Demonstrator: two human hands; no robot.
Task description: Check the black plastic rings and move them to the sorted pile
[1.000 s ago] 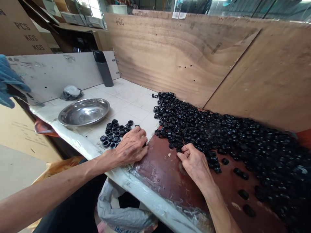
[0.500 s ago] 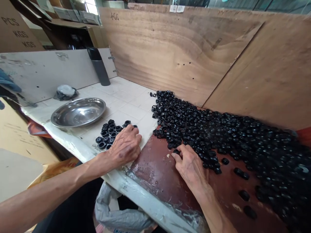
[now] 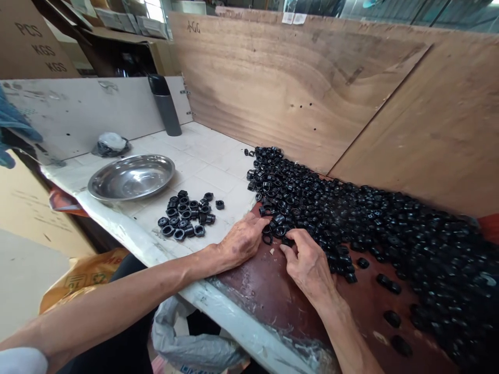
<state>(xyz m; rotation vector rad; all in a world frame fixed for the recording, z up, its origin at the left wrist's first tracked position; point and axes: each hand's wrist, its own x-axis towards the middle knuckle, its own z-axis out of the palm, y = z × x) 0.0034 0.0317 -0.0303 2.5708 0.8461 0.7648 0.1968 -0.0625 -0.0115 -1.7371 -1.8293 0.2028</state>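
A large heap of small black plastic ring-shaped caps spreads along the wooden panel. At its near left edge is my left hand, fingers curled and thumb tip against the caps; what its fingertips hold is hidden. My right hand is just to the right, thumb and index finger closing around a black cap at the heap's edge. A smaller group of the same caps lies on the white tabletop to the left, several of them with the open end up.
A steel bowl stands behind the small group. Farther back are a dark grey flask and a small wrapped bundle. Tall wooden panels bound the back. Loose caps dot the brown board. A grey sack hangs below the edge.
My left hand has moved right, from the small group to the heap's edge, leaving caps behind on the white surface. My right hand stays nearly in place. The view has shifted slightly.
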